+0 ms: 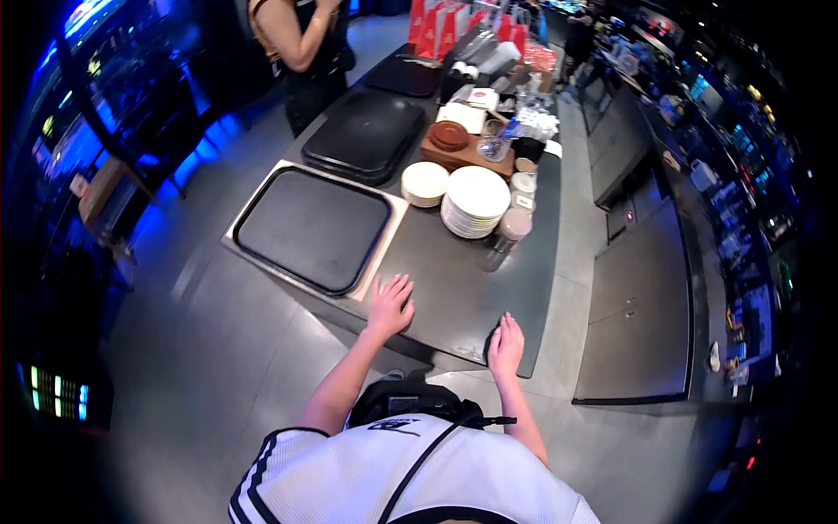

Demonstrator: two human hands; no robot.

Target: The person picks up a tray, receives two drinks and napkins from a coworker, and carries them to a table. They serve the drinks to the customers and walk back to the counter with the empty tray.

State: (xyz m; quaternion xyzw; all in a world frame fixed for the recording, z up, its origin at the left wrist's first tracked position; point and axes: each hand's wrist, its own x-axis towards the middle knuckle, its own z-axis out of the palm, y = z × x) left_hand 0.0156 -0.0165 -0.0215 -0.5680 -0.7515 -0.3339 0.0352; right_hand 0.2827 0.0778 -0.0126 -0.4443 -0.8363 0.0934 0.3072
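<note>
My left hand (391, 306) rests on the dark counter (436, 288) near its front edge, fingers spread, holding nothing. Just beyond its fingertips is the corner of a black tray (314, 227), which lies on a pale board (381, 262). Over at the counter's right front corner, my right hand (505, 345) lies with its fingers stretched forward; a dark patch beside it may be shadow. Farther in stand a tall stack of white plates (476, 194) and a shorter stack of small white plates (425, 184). Lidded clear jars (515, 224) line the right side.
Black trays (367, 131) are stacked behind the nearest one. A wooden box (470, 155), a glass jug (495, 142) and red paper bags (436, 31) stand farther back. Another person (301, 52) is at the far left. Steel cabinets (637, 306) run along the right.
</note>
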